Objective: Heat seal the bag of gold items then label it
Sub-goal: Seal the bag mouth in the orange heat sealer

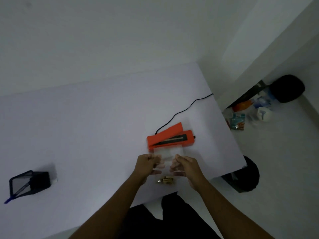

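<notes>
A clear plastic bag [167, 158] is held upright over the white table, just in front of the orange heat sealer [170, 138]. Several small gold items [166, 180] lie at the bottom of the bag. My left hand [146, 163] pinches the bag's left edge and my right hand [185, 165] pinches its right edge. The bag's top edge reaches the sealer's front. The sealer's lid is raised, showing the dark sealing strip.
The sealer's black cable [183, 112] runs to the table's back right edge. A black mesh pen holder [29, 184] with a blue pen [10, 199] lies tipped at the left. Right of the table, clutter [250, 112] and dark objects [288, 88] sit on the floor.
</notes>
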`<state>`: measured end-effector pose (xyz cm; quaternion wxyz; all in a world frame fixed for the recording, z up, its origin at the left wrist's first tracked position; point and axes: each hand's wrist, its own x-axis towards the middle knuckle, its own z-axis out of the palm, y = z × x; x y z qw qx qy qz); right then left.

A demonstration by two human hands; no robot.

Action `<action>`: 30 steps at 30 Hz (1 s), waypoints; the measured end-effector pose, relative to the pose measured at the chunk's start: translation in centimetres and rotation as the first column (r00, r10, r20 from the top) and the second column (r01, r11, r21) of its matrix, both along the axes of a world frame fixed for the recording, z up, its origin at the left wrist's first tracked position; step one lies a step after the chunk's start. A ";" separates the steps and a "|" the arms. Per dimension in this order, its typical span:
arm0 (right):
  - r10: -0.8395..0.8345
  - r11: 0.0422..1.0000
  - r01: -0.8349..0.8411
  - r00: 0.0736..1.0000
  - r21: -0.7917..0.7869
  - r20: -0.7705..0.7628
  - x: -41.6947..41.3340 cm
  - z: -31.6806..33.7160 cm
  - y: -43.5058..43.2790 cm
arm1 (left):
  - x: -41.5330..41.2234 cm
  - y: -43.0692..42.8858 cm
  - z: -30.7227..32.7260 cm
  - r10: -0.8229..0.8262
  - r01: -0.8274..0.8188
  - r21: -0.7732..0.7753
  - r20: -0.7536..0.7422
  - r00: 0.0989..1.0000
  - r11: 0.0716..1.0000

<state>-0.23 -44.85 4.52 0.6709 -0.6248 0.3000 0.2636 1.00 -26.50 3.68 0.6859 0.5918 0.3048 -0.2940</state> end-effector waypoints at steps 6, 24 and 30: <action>0.077 0.997 -0.077 0.997 -0.027 -0.003 3.4 -1.4 -3.6 | 0.0 -5.2 -1.4 0.038 -0.039 0.036 0.021 0.999 0.999; 0.159 0.987 -0.159 0.983 -0.003 -0.089 5.6 -5.8 -3.7 | 0.8 -6.2 -3.9 0.212 -0.209 0.064 -0.044 0.976 0.976; 0.156 0.986 -0.158 0.987 -0.047 -0.042 5.1 -6.0 -4.0 | 0.6 -5.6 -4.6 0.235 -0.234 0.028 -0.034 0.971 0.972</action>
